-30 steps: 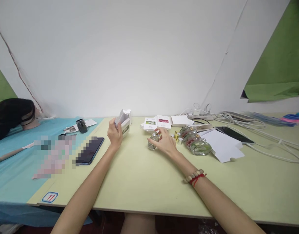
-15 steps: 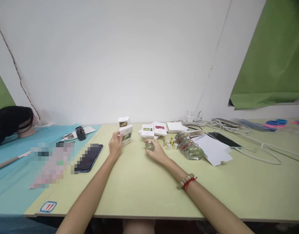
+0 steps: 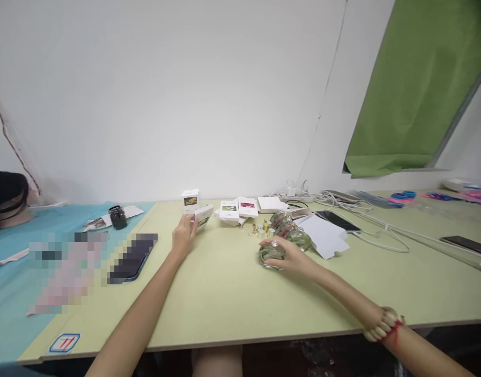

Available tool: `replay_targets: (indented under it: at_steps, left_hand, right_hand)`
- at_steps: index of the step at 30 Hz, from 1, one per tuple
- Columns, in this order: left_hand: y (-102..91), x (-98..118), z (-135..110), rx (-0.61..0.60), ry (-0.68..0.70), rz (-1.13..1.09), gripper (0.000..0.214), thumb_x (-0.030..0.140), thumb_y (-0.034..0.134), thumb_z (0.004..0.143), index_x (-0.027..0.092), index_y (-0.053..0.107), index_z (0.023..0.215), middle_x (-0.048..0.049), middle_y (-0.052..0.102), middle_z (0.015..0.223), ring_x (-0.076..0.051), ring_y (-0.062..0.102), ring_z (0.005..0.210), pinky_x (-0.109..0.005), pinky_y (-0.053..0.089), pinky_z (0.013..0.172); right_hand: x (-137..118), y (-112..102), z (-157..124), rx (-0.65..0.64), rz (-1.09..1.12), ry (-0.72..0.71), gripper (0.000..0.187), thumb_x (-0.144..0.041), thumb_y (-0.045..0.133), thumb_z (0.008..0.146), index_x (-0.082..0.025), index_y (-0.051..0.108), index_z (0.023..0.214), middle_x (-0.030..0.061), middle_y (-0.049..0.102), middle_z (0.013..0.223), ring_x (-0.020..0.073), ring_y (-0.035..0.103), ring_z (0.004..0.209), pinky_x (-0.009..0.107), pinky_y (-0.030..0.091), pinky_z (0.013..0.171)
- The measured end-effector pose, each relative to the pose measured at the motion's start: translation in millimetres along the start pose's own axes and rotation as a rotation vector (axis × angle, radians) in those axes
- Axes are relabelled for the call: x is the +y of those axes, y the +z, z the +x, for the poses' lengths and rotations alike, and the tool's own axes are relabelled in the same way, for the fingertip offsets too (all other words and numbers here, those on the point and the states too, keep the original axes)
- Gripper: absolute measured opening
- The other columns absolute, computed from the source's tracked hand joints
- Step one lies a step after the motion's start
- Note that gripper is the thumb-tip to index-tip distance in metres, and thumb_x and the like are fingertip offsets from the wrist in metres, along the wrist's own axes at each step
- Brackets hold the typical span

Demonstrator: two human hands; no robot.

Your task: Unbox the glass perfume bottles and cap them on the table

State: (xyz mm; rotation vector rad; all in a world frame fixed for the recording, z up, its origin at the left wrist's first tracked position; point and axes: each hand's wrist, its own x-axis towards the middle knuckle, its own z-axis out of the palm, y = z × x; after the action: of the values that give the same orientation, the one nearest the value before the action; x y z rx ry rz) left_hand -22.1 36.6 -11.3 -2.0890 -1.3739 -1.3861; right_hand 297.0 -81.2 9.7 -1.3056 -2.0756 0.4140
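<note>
My left hand is closed around a small white box with a green picture on its face, tilted over the table. In my right hand is a round clear glass bottle with green inside, gripped between thumb and fingers near the tabletop. Just behind that hand, several similar glass bottles lean in a row. Small gold and silver caps are scattered left of the row. Another white box stands behind my left hand, and flat white boxes lie in a pile at the back.
White paper sheets lie right of the bottles, beside a phone and white cables. On the left are another phone, a dark jar and a blue cloth.
My right hand has moved right and nearer with the glass bottle, away from the white box. The box in my left hand has tilted over. The view has turned slightly right.
</note>
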Motion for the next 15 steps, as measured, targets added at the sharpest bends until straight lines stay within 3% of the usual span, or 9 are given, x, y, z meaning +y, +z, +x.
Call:
replay_targets:
  at_steps: [8,15]
  left_hand:
    - [0.0,4,-2,-0.017,0.039,0.005,0.021,0.035,0.035,0.088,0.021,0.046,0.1,-0.0035,0.057,0.094,-0.013,0.056,0.075,-0.019,0.034,0.049]
    - [2.3,4,-3,-0.036,0.051,0.021,0.021,0.036,0.036,0.088,0.022,0.045,0.102,-0.0024,0.057,0.097,-0.012,0.057,0.077,-0.019,0.035,0.048]
  right_hand:
    - [51,-48,-36,0.208,-0.313,0.095,0.048,-0.053,0.066,0.059,-0.026,0.061,0.098,0.0102,0.06,0.095,0.025,0.054,0.088,0.036,0.043,0.073]
    - [67,-67,-47,0.261,-0.294,0.022,0.048,-0.054,0.064,0.062,-0.025,0.059,0.1,0.0082,0.059,0.097,0.0222,0.054,0.086,0.033,0.046,0.067]
